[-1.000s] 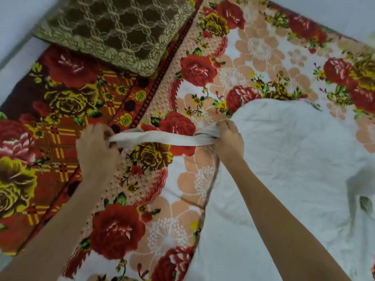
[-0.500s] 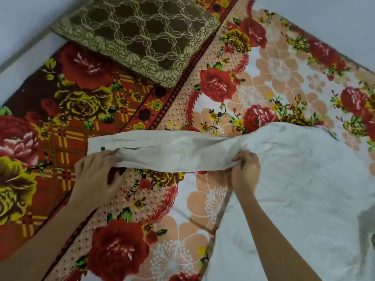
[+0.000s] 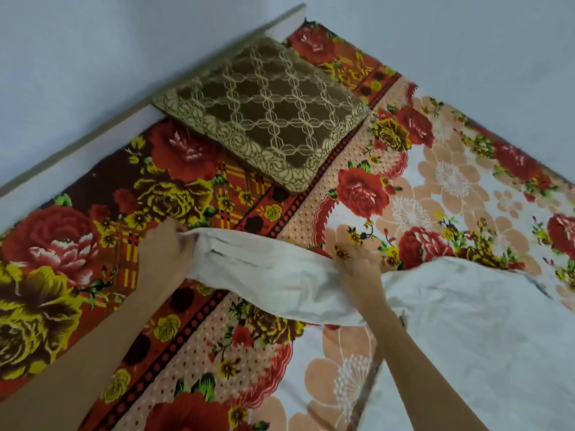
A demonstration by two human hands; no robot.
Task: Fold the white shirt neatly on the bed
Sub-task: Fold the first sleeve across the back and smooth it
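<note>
The white shirt [image 3: 473,331] lies spread over the right half of the bed [image 3: 217,362], which has a red and peach floral cover. One sleeve [image 3: 273,275] stretches out flat to the left across the cover. My left hand [image 3: 166,250] grips the sleeve's cuff end with the fingers closed on the cloth. At the sleeve's root, where it meets the shirt's body, my right hand [image 3: 357,269] pinches the fabric. The shirt's lower right part runs out of view.
A brown and gold patterned pillow [image 3: 264,110] lies at the head of the bed, beyond my hands. A pale wall [image 3: 93,57] and a light ledge [image 3: 149,110] border the bed on the left and far sides.
The sleeve went from a bunched strip to a flat, spread band. My left hand shifted along it to the cuff end. The camera tilted up, showing more of the wall and pillow.
</note>
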